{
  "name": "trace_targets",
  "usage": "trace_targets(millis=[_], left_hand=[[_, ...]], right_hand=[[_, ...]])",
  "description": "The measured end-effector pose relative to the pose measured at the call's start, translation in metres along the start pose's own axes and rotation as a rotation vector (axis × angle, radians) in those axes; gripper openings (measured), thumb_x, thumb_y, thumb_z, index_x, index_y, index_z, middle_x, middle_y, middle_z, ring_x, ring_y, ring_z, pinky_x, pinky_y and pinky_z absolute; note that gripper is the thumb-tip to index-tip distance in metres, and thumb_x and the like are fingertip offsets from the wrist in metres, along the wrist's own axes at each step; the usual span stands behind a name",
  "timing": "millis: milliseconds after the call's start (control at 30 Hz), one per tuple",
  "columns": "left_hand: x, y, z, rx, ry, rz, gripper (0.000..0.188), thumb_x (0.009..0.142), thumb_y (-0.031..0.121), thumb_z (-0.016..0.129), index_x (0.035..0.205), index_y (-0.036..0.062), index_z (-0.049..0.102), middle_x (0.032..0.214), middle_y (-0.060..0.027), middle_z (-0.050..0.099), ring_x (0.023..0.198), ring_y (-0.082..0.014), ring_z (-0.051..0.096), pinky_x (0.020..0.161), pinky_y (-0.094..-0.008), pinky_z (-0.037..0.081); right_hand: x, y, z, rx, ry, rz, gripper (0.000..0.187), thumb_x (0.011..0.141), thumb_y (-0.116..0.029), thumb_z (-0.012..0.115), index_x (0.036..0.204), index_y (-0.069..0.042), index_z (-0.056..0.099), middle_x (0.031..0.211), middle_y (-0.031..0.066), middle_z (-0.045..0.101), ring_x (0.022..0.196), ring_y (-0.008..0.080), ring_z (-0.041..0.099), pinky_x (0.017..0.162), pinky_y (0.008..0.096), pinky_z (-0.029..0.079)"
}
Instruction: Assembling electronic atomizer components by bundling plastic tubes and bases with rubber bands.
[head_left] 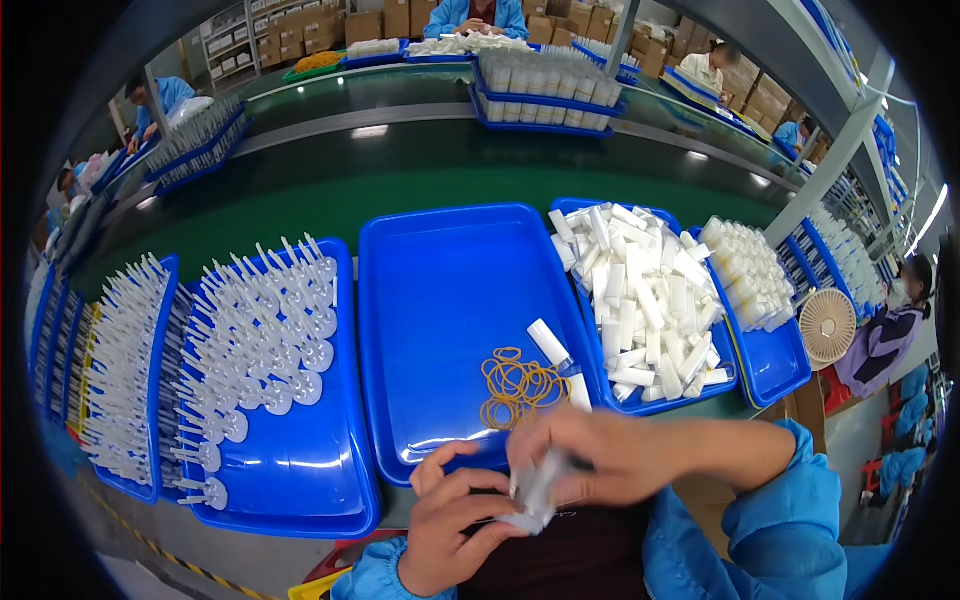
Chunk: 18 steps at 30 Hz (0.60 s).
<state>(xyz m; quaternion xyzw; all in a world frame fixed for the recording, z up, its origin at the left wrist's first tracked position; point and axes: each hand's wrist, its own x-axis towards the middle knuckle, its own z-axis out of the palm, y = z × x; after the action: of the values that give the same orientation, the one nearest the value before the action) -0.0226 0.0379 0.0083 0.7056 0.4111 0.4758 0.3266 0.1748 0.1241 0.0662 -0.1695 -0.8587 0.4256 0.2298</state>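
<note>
Near the lower middle, my left hand point(455, 525) pinches a small translucent plastic piece point(541, 494), its fingers bent around the lower end. My right hand point(605, 450) closes over the same piece from above and is smeared by motion. Fingers and blur hide much of its shape. Just beyond my hands is a shallow blue tray point(440, 290). In its near right part lie a loose pile of tan rubber bands point(520, 385) and a white tube-shaped piece with a clear end point(548, 343). A second white piece point(579, 392) lies partly behind my right hand.
A blue tray heaped with white tubes point(650, 300) stands at the right, beside bundled bottles point(750, 270) in another tray. Left, a blue tray point(290, 470) holds rows of upright pump-like parts point(260, 320). A small fan point(827, 325) stands far right. Co-workers sit across the green belt point(300, 170).
</note>
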Motion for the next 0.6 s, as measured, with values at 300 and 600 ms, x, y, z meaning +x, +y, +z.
trace_targets(millis=[300, 600], left_hand=[[-0.001, -0.002, 0.012, -0.142, 0.230, -0.004, 0.024, 0.067, 0.011, 0.074, 0.086, 0.0064, 0.061, 0.082, -0.0110, 0.067, 0.115, -0.0399, 0.041, 0.097, -0.0512, 0.027], [-0.002, -0.003, 0.013, -0.170, 0.203, -0.011, 0.013, 0.072, 0.018, 0.071, 0.082, 0.0103, 0.067, 0.083, -0.0035, 0.066, 0.103, -0.0313, 0.048, 0.097, -0.0446, 0.023]], right_hand=[[0.053, 0.081, -0.038, -0.977, -0.162, 0.652, 0.028, 0.073, -0.017, 0.066, 0.088, 0.002, 0.053, 0.088, 0.0205, 0.061, 0.078, 0.0338, 0.061, 0.070, 0.0403, 0.050], [0.029, 0.048, -0.035, -0.415, 0.181, 0.050, 0.026, 0.078, -0.008, 0.062, 0.102, -0.001, 0.057, 0.088, 0.0099, 0.056, 0.088, 0.0249, 0.055, 0.074, 0.0319, 0.045]])
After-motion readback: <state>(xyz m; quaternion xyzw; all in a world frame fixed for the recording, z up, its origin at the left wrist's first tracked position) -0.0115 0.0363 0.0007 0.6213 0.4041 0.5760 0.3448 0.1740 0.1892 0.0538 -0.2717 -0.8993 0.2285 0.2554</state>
